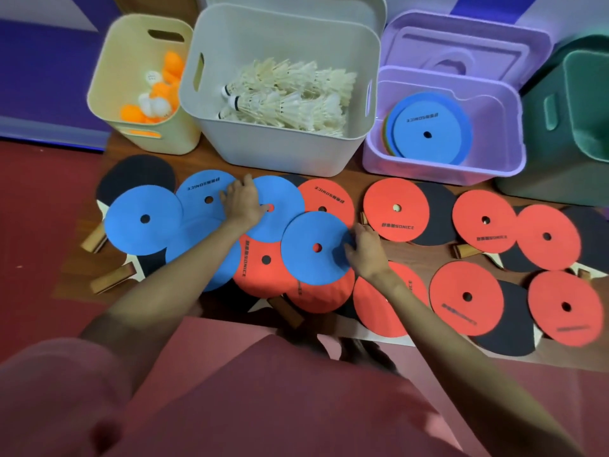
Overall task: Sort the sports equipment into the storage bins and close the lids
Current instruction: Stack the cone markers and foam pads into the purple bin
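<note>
Blue disc [316, 249] flat, right hand [365, 252] touching edge

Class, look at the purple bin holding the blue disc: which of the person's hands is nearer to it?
Right. The right hand rests at the edge of a blue disc, below and left of the purple bin. The left hand lies farther left, on overlapping blue discs.

Head view — down, forward (close over hands [303, 232])
</note>
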